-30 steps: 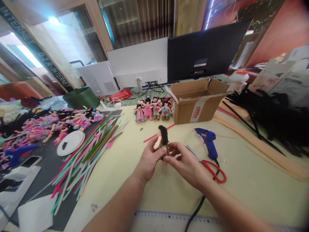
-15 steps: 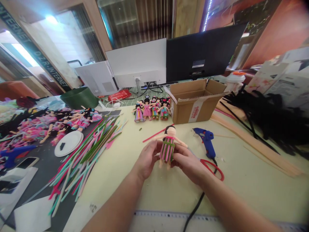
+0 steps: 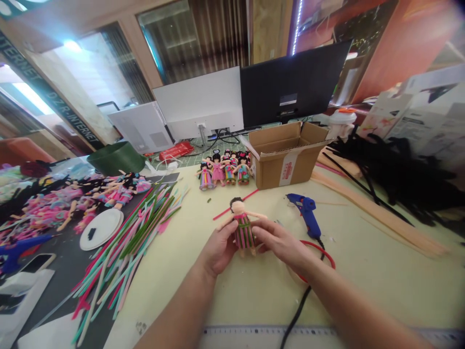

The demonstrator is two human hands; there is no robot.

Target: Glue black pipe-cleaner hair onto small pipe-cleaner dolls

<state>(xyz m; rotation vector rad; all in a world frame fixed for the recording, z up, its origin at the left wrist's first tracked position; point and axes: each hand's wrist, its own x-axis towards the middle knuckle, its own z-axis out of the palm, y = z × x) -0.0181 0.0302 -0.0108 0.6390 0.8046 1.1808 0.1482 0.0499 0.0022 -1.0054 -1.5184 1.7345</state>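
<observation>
Between the fingers of left hand and right hand, gripped from both sides and nearly upright: striped doll, arms spread, front toward the wearer. Just beyond the fingertips, red strip; farther right of them, blue glue gun. Well left of the fingers, coloured strips. Judging by the two-handed hold, probably a step of checking or adjusting the dress. For any next move, likely a need for light pressure, bracing the body with one hand before freeing the other's fingers.
</observation>
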